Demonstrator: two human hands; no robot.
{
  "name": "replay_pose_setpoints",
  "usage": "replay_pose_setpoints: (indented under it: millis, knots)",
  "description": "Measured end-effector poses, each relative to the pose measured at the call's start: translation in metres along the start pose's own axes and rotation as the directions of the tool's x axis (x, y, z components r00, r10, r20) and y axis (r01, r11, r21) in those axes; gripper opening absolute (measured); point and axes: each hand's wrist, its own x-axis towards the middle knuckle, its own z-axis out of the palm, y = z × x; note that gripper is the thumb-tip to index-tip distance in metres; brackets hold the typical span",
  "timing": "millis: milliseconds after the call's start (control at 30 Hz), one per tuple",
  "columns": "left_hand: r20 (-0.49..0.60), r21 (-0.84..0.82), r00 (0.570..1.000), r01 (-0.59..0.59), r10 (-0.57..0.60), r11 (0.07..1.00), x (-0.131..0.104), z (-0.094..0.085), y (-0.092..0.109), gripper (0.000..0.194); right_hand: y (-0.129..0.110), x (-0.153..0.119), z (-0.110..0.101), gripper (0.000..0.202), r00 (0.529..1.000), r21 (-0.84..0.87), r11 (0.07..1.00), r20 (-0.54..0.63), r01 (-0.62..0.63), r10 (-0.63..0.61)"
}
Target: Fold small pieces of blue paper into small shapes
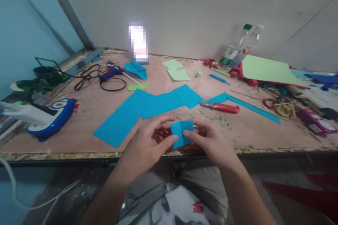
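Note:
A small folded square of blue paper is held up between both hands at the table's front edge, crease lines showing on its face. My left hand grips its left side, thumb pressed on the front and fingers behind. On the right side my right hand pinches it the same way, its thumb near the middle. Just beyond the hands lie flat blue paper pieces, one long strip reaching down to the left. Red-handled scissors or a cutter rest to the right of these pieces.
At the left are a blue-and-white lamp base and a blue glue gun with a looped black cord. A lit phone leans on the wall. Pale green papers lie behind; bottles and a green sheet are at the right.

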Motion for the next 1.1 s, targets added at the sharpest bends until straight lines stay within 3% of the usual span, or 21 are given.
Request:
replay_pose_setpoints:
  millis: [167, 433, 533, 733, 1100]
  knots:
    - [0.014, 0.079, 0.999, -0.044, 0.043, 0.996, -0.0002, -0.0015, -0.0018, 0.009, -0.0003, 0.0007, 0.0004, 0.026, 1.0, -0.031, 1.0, -0.013, 0.0, -0.001]
    - [-0.046, 0.036, 0.997, -0.055, 0.056, 0.998, 0.0003, 0.0006, -0.0046, 0.01, -0.0033, 0.002, 0.0001, 0.022, 1.0, -0.052, 0.998, -0.011, 0.028, -0.029]
    - [-0.1, 0.078, 0.991, -0.084, 0.091, 0.993, 0.0007, 0.0007, -0.005, 0.011, -0.0035, -0.0002, 0.0004, 0.023, 0.999, -0.057, 0.998, -0.014, 0.035, -0.036]
    - [-0.109, 0.172, 0.987, -0.098, 0.118, 0.98, -0.0018, -0.0006, -0.0045, 0.011, -0.0037, -0.0024, 0.0027, 0.03, 0.999, -0.046, 0.999, 0.042, -0.001, 0.003]
    - [0.022, 0.051, 0.995, -0.103, 0.102, 0.993, -0.0044, -0.0002, 0.0043, 0.014, -0.0038, -0.0024, -0.0021, 0.021, 1.0, -0.132, 0.991, -0.009, 0.0, -0.001]
